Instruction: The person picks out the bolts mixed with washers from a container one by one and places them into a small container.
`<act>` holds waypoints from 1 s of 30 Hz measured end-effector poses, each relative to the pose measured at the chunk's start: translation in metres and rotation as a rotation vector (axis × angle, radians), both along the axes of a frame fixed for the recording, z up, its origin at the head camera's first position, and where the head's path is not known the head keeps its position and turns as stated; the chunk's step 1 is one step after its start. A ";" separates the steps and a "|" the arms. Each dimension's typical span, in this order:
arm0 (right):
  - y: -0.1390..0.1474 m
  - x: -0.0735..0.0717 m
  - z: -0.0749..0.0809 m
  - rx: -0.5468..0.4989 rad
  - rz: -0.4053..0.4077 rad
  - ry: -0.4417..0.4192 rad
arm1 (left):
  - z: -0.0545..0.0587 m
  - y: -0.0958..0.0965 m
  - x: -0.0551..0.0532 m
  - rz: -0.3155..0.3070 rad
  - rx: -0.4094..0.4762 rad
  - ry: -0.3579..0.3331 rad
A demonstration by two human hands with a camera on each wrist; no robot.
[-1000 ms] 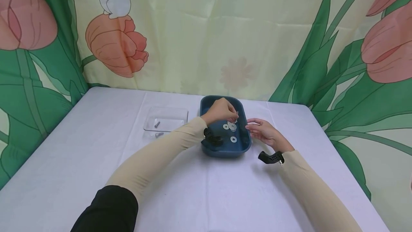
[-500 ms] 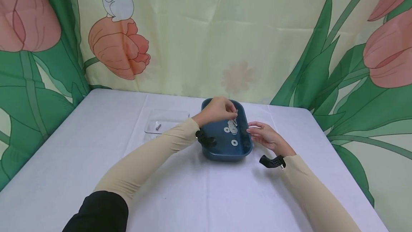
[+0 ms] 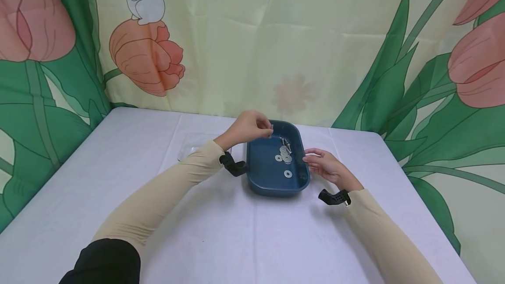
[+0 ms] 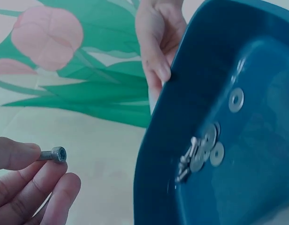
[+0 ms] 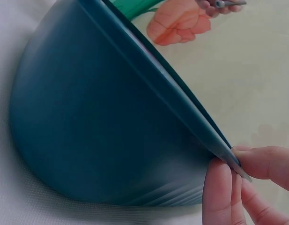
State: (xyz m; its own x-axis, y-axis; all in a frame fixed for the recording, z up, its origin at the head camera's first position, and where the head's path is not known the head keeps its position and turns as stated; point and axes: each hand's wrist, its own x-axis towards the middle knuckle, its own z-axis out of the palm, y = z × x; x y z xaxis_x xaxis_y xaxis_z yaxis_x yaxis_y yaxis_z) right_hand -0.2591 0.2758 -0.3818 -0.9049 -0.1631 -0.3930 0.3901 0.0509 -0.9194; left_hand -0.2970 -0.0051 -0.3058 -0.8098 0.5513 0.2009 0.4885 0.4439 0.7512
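Note:
My left hand is over the left rim of a dark blue plastic basin. Its thumb and fingers pinch a socket-head screw, whose hex recess faces the left wrist camera. On the basin floor lie several flat washers and a small heap of screws partly against them. At the basin's right side, my right hand pinches the rim, thumb over the edge and fingers below it, as the right wrist view shows.
Left of the basin, a clear plastic box stands partly hidden behind my left forearm. A white cloth covers the table. A printed curtain hangs behind the far edge.
My left hand has moved left and up from over the screws and washers to the basin's left rim, carrying a screw. The right hand stays at the right rim.

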 end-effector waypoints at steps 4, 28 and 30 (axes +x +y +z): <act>0.002 -0.001 -0.001 -0.008 0.007 0.000 | 0.001 -0.013 -0.001 0.030 -0.010 0.003; 0.003 -0.003 -0.002 -0.006 0.013 -0.007 | -0.009 -0.098 0.000 0.220 -0.046 0.002; 0.003 -0.003 -0.002 -0.012 0.015 -0.005 | -0.011 -0.105 0.001 0.245 -0.059 -0.001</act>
State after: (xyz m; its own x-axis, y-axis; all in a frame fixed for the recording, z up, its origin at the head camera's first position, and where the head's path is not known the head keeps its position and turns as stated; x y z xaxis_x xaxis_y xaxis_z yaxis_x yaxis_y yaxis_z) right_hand -0.2616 0.2789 -0.3841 -0.9005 -0.1816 -0.3952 0.3937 0.0458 -0.9181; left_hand -0.2964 -0.1098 -0.3164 -0.9209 0.3491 0.1731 0.3599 0.5920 0.7211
